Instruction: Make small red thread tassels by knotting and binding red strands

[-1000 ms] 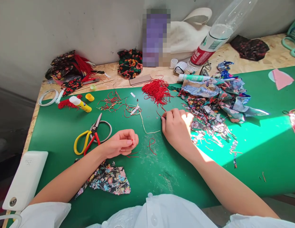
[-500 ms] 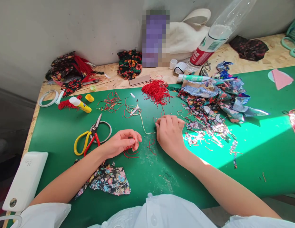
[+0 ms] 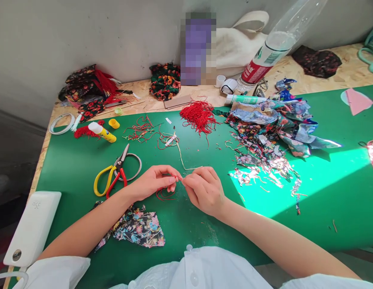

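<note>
Pinching a red thread (image 3: 177, 176) over the green mat (image 3: 319, 196), our left hand (image 3: 155, 181) and right hand (image 3: 205, 191) almost meet at the tips; where the thread's ends run, we cannot make out. More red strands (image 3: 167, 199) lie partly hidden by the left hand. Our left forearm (image 3: 93, 226) covers some floral cloth (image 3: 142, 230), and the bottle (image 3: 255, 71) is cut off at the top.

Grey wall (image 3: 126, 32) behind chipboard table (image 3: 351, 54); sunlight patch (image 3: 319, 172) on green mat (image 3: 222, 249); dim area (image 3: 12, 168) at left, perhaps floor.
</note>
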The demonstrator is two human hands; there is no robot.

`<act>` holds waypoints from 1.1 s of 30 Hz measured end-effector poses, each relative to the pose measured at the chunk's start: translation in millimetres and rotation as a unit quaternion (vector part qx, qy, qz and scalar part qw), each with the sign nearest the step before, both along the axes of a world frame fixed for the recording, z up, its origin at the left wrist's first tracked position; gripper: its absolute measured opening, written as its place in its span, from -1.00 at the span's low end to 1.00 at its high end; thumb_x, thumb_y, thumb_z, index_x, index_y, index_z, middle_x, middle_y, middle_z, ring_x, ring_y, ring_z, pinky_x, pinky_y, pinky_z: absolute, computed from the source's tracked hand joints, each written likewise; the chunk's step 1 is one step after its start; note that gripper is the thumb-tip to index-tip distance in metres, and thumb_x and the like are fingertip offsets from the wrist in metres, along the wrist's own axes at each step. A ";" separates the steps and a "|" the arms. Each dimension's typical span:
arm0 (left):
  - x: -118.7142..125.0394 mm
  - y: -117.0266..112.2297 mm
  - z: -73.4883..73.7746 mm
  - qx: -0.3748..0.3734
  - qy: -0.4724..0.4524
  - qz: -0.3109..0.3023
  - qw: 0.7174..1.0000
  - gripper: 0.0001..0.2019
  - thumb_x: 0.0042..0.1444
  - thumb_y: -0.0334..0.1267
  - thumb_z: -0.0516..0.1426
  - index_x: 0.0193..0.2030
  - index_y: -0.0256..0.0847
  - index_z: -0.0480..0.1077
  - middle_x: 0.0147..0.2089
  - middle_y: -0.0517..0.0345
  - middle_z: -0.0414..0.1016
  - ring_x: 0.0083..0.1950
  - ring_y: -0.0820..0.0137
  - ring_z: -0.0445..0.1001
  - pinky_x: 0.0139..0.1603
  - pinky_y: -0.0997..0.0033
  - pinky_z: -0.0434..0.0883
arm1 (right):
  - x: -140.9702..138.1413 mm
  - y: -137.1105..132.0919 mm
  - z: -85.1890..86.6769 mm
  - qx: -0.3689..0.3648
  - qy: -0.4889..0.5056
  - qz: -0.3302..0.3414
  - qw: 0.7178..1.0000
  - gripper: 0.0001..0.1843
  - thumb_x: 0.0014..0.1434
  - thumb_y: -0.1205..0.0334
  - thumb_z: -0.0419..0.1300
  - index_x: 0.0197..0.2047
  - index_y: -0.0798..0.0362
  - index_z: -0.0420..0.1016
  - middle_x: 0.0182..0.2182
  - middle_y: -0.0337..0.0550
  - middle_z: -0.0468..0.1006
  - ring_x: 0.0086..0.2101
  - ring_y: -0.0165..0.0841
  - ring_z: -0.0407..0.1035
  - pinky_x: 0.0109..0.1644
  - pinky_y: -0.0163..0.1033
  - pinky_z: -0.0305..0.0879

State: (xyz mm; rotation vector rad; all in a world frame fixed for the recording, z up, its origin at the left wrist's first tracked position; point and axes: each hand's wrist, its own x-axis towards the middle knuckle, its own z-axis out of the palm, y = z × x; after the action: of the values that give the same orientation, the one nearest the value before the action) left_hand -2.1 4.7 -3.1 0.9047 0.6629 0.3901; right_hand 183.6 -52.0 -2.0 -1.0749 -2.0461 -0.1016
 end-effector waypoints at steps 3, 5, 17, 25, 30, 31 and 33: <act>0.3 0.3 1.9 -0.017 -0.006 0.015 1.000 -0.86 0.05 -0.23 0.26 -0.31 -0.27 0.50 -0.39 0.17 0.47 -0.45 0.58 0.36 -0.38 0.52 0.30 | 0.4 0.6 -1.3 0.005 -0.004 0.008 1.000 -0.82 0.13 0.50 0.16 -0.27 0.04 0.30 -0.51 -0.27 0.52 -0.40 -0.39 0.22 -0.30 -0.24 0.16; 0.9 0.5 3.6 -0.029 -0.014 0.027 0.999 -0.86 0.03 -0.24 0.27 -0.35 -0.28 0.49 -0.33 0.16 0.49 -0.45 0.60 0.36 -0.40 0.53 0.29 | 0.2 0.8 -1.7 0.003 -0.007 0.008 1.000 -0.84 0.12 0.49 0.17 -0.29 0.05 0.32 -0.52 -0.27 0.51 -0.40 -0.38 0.22 -0.30 -0.24 0.17; 2.1 1.2 6.9 -0.052 -0.018 0.051 0.997 -0.82 -0.04 -0.23 0.32 -0.38 -0.30 0.49 -0.22 0.09 0.55 -0.47 0.61 0.38 -0.42 0.52 0.31 | -2.2 0.4 -6.4 0.004 -0.008 0.008 1.000 -0.81 0.13 0.49 0.19 -0.35 0.03 0.26 -0.53 -0.30 0.49 -0.38 -0.40 0.22 -0.29 -0.26 0.18; 1.9 1.4 5.8 -0.055 -0.005 0.050 0.997 -0.85 -0.02 -0.27 0.31 -0.41 -0.31 0.47 -0.20 0.11 0.54 -0.48 0.63 0.37 -0.40 0.52 0.32 | -0.9 -1.7 -10.0 0.004 -0.002 0.019 1.000 -0.73 0.06 0.52 0.22 -0.36 0.02 0.23 -0.50 -0.28 0.51 -0.37 -0.38 0.22 -0.28 -0.23 0.21; 1.6 1.1 5.3 -0.057 -0.008 0.048 0.997 -0.86 -0.02 -0.28 0.30 -0.41 -0.31 0.48 -0.20 0.11 0.55 -0.48 0.64 0.37 -0.38 0.53 0.33 | -0.8 -0.8 -9.2 0.003 -0.018 0.033 0.999 -0.76 0.10 0.51 0.19 -0.37 0.01 0.23 -0.53 -0.28 0.46 -0.37 -0.38 0.21 -0.31 -0.23 0.19; 1.7 1.1 5.4 -0.057 -0.008 0.049 0.997 -0.86 -0.02 -0.29 0.31 -0.41 -0.31 0.48 -0.20 0.10 0.55 -0.48 0.64 0.36 -0.38 0.53 0.33 | -0.9 -0.3 -9.5 0.003 -0.021 0.038 0.999 -0.76 0.10 0.51 0.19 -0.38 0.02 0.23 -0.54 -0.28 0.44 -0.38 -0.38 0.21 -0.31 -0.23 0.19; 1.9 1.2 5.6 -0.060 -0.006 0.052 0.997 -0.85 -0.04 -0.29 0.32 -0.41 -0.32 0.48 -0.22 0.10 0.56 -0.48 0.64 0.36 -0.38 0.53 0.33 | -1.1 0.6 -10.6 0.001 -0.024 0.048 0.999 -0.76 0.10 0.51 0.19 -0.38 0.02 0.22 -0.57 -0.29 0.39 -0.38 -0.38 0.20 -0.32 -0.24 0.18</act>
State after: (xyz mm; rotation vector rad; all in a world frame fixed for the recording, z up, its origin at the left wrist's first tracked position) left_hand -0.3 5.9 2.5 0.7561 0.7159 0.4440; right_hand 182.6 -51.4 -12.6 -0.9796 -2.1364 -0.0814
